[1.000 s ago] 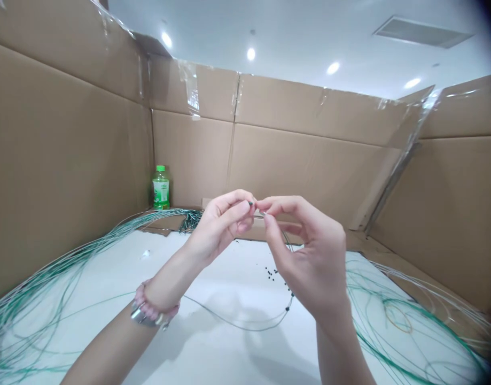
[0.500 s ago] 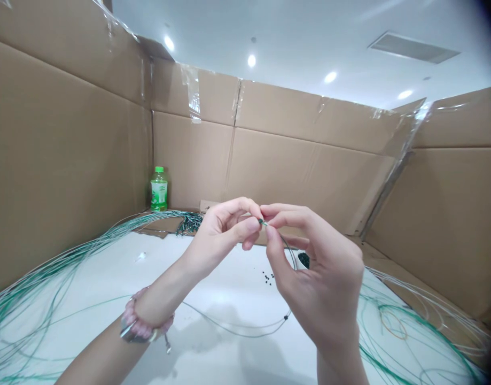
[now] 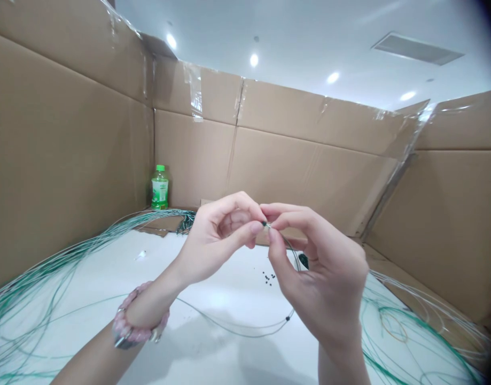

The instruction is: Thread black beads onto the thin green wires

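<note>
Two hands come together above the white counter [image 3: 225,286] as I watch from my end. The left hand [image 3: 213,235] pinches a small dark piece [image 3: 264,224] between thumb and forefinger; the right hand [image 3: 323,267], just beside it, pinches a thin cord [image 3: 253,336]. I see that cord loop down below the hands, with a black bead [image 3: 287,318] on it. Loose black bits [image 3: 268,278] lie near the right hand, and green strands [image 3: 88,241] sweep along the left side.
</note>
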Tool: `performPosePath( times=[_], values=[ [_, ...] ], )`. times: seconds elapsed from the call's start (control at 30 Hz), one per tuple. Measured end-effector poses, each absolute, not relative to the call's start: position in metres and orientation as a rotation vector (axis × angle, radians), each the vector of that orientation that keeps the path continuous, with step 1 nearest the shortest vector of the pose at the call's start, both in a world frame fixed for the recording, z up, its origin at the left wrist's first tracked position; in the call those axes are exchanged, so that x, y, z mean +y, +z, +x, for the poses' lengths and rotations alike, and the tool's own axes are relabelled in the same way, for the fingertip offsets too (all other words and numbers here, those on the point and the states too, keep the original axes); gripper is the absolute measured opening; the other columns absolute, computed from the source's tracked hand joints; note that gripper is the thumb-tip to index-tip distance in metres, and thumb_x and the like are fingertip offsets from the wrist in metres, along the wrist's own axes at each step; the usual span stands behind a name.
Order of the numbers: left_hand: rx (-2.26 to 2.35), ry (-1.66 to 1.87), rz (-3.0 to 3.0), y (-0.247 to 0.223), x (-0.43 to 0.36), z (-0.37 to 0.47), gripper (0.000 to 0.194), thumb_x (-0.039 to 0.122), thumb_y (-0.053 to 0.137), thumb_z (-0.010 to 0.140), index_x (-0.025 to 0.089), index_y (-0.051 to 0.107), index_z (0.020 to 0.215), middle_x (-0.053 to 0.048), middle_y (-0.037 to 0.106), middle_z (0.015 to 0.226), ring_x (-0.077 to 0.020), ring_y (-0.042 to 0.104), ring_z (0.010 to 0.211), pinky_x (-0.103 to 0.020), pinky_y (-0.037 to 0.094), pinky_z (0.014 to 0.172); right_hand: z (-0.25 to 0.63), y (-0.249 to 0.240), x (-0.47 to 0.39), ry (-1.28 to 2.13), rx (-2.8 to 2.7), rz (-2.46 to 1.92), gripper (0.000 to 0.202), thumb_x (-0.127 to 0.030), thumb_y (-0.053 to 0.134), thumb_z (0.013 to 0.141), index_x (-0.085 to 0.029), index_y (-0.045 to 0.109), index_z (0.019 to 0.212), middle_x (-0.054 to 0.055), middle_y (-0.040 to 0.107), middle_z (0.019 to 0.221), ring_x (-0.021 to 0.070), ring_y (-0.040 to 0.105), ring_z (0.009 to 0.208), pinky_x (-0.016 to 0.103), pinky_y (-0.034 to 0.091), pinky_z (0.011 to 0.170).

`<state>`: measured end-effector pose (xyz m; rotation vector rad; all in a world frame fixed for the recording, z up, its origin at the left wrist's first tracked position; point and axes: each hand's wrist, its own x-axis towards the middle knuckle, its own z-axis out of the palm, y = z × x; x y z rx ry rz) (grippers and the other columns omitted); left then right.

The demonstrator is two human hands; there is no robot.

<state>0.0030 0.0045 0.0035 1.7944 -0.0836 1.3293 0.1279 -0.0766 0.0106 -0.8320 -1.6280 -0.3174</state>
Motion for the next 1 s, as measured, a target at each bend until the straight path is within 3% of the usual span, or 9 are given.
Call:
performPosePath(
  times=[0.33,0.57,1.0],
  values=[
    [-0.082,1.410,1.816,0.0025,0.0049,0.0041,0.002,0.016,0.064,0.081,0.016,0.065,0.082,-0.001,0.061,0.075,-0.0064,0.057,0.060,-0.016,0.050,0.055,0.1297,0.0123,-0.0785,-0.207,-1.624,-0.853,0.016,-0.002,0.058,0.078,-0.017,0.058,0.081,0.002,0.068,0.091,0.0115,0.066,0.084,0.020,0.060,0.067],
    [-0.105,1.607,1.894,-0.0034,0.0095,0.0065,0.018,0.010,0.066,0.078,0.023,0.073,0.088,-0.001,0.062,0.075,-0.0063,0.056,0.061,-0.016,0.046,0.053,0.1307,0.0123,-0.0803,-0.115,-1.598,-0.899,0.012,-0.006,0.059,0.079,-0.017,0.061,0.082,0.001,0.069,0.088,0.0111,0.067,0.082,0.018,0.059,0.065],
    [-0.056,1.615,1.789,0.0019,0.0065,0.0080,0.001,0.018,0.071,0.074,0.018,0.071,0.075,-0.001,0.063,0.070,-0.0040,0.053,0.048,-0.012,0.043,0.041,0.1300,0.0127,-0.0786,-0.144,-1.584,-0.893,0.011,-0.008,0.061,0.080,-0.019,0.061,0.078,-0.003,0.063,0.065,0.0074,0.061,0.058,0.017,0.056,0.056]
  ],
)
